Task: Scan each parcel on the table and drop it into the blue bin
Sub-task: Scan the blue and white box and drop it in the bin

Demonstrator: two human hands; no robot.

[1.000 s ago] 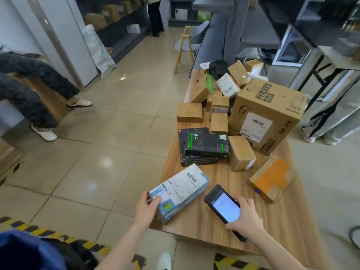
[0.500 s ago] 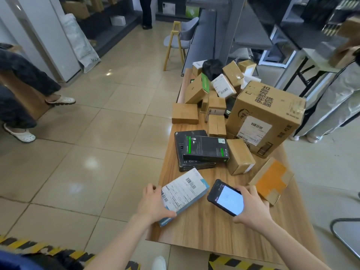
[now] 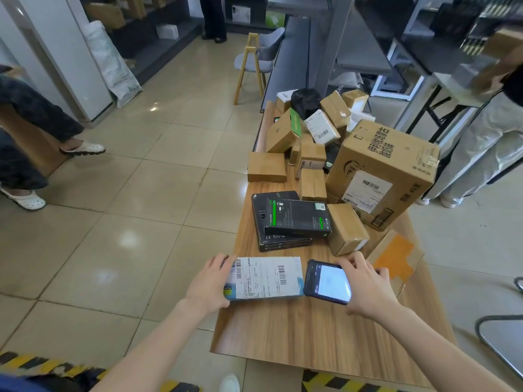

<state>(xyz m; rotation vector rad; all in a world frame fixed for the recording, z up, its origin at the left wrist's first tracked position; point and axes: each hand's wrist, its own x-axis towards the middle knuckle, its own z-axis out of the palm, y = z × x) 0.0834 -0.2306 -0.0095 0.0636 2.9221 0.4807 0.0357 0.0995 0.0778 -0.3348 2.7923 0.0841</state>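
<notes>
Head view: my left hand [image 3: 209,281] grips the flat white-and-blue cardboard parcel [image 3: 266,278], now turned label-up between my hands.
My right hand [image 3: 365,287] holds the black handheld scanner [image 3: 328,282], drawn close beside it; scan seems imminent.

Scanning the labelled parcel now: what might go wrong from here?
The scanner in the right hand sits beside the parcel, so it may miss the barcodes on top. The left hand grips the parcel's end at the table edge; it could slip to the floor. Its fingers may cover the nearest barcode.
</notes>
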